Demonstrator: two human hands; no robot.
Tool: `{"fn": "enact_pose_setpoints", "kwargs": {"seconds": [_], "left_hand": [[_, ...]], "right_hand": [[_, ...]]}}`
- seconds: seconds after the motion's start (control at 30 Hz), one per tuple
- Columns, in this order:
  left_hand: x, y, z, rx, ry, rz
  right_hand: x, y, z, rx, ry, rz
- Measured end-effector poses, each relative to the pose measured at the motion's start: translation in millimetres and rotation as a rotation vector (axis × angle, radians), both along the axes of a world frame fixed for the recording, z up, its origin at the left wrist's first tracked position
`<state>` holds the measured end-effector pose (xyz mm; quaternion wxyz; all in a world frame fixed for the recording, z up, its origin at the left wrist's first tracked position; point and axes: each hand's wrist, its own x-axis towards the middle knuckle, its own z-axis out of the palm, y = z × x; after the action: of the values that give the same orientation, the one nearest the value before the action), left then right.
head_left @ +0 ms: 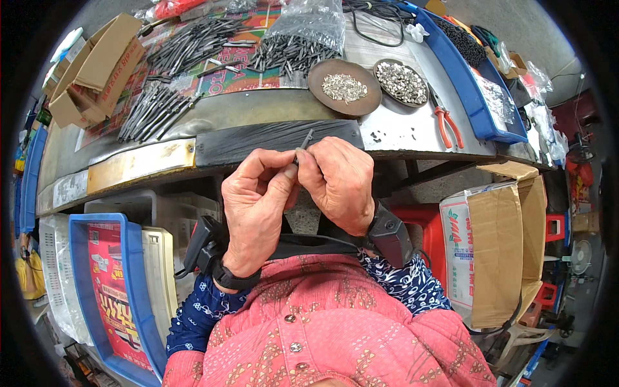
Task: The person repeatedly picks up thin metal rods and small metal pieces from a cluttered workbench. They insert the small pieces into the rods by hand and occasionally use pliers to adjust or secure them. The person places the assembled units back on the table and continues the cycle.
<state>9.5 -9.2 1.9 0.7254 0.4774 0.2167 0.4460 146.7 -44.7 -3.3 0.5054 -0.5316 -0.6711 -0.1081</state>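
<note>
Just in front of the table's near edge, my left hand (258,197) and my right hand (340,184) meet with their fingertips closed. Between them they pinch a thin dark grey rod (307,138), whose tip sticks up past the fingers; its lower part is hidden. A dark worn pad (258,143) covers the table edge beyond my hands. Similar rods (156,115) lie in a neat bundle at the left. Further back are two looser heaps of dark rods (190,45), the right-hand one (293,58) spilling from a clear plastic bag (308,26).
A brown dish (316,72) holds small silvery pins; beside it a bowl (423,97) holds small metal pieces. Red-handled pliers (443,119) lie right. A blue tray (480,106) and carton (97,71) flank the table. Below stand another blue tray (138,290) and carton (496,251).
</note>
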Motion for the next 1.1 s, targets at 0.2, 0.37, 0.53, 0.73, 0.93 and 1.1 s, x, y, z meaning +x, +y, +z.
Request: {"fn": "enact_pose_setpoints", "kwargs": {"seconds": [0.2,0.37,0.53,0.73,0.93,1.1], "left_hand": [[-2,3,-4,0.008,-0.016,0.001],[-3,4,-7,0.008,-0.019,-0.011],[-6,5,-7,-0.016,-0.015,-0.001],[-10,7,-7,-0.021,-0.032,-0.004],[-15,8,-5,-0.039,0.059,0.016],[-18,12,-5,0.002,0.011,0.02]], "right_hand": [[-7,-7,5,-0.135,0.267,0.023],[-10,-6,6,-0.139,0.216,-0.009],[-9,-1,5,-0.182,0.172,0.025],[-18,-5,14,-0.354,0.446,0.054],[-6,5,24,-0.336,0.439,-0.064],[-19,7,21,-0.355,0.328,-0.008]]}}
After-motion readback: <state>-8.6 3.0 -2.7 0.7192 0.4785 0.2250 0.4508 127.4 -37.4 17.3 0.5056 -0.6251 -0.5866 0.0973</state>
